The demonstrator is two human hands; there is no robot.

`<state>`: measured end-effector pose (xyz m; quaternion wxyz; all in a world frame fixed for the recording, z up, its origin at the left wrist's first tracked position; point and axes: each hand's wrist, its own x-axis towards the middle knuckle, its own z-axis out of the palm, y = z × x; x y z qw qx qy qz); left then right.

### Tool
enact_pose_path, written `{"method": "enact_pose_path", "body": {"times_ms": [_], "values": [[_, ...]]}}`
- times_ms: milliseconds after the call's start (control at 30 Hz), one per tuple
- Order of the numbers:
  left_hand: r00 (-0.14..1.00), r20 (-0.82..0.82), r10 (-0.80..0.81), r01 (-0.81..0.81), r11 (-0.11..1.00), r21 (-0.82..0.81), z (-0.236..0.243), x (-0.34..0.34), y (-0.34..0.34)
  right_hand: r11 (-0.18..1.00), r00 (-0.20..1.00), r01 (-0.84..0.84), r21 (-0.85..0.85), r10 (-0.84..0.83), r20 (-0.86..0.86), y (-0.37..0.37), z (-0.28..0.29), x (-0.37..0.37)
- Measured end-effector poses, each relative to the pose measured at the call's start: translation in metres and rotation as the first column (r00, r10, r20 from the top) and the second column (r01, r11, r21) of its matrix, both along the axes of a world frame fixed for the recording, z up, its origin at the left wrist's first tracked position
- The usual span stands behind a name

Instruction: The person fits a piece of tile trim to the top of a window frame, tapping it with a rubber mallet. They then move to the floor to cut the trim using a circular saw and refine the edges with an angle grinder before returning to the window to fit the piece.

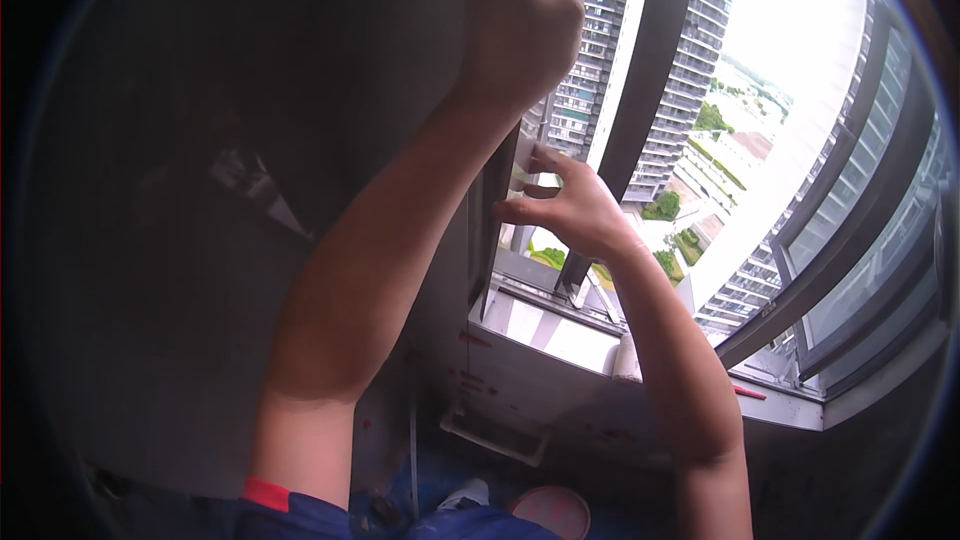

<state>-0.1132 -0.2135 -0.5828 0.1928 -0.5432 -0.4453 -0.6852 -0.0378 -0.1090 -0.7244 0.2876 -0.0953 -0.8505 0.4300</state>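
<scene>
My left hand (520,25) is raised high and closed around the edge of a dark window frame post (492,240) near the top of the view. Lower down, my right hand (565,205) pinches a small pale piece (522,178) against the same post, thumb and fingers curled on it. Both forearms rise from the lower edge. The window is open, with tall apartment towers (590,70) and green ground far below outside.
A dark wall panel (250,140) fills the left. A grey sill (540,380) with red marks runs under the opening. A dark open sash (650,90) leans outward, and more window frames (860,270) curve at right. A round pinkish lid (555,512) lies on the floor.
</scene>
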Motion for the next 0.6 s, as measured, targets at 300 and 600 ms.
{"method": "enact_pose_path", "body": {"times_ms": [300, 600], "values": [[0.999, 0.050, -0.003, 0.004, 0.999, -0.037, -0.007, -0.016, 0.020, 0.995, 0.996, -0.084, -0.049, 0.084, 0.004, 0.007, -0.001, -0.010], [0.974, -0.037, 0.223, -0.223, 0.975, -0.013, -0.020, -0.047, 0.033, 0.999, 0.992, -0.022, 0.042, 0.017, 0.126, 0.009, 0.000, -0.018]]}}
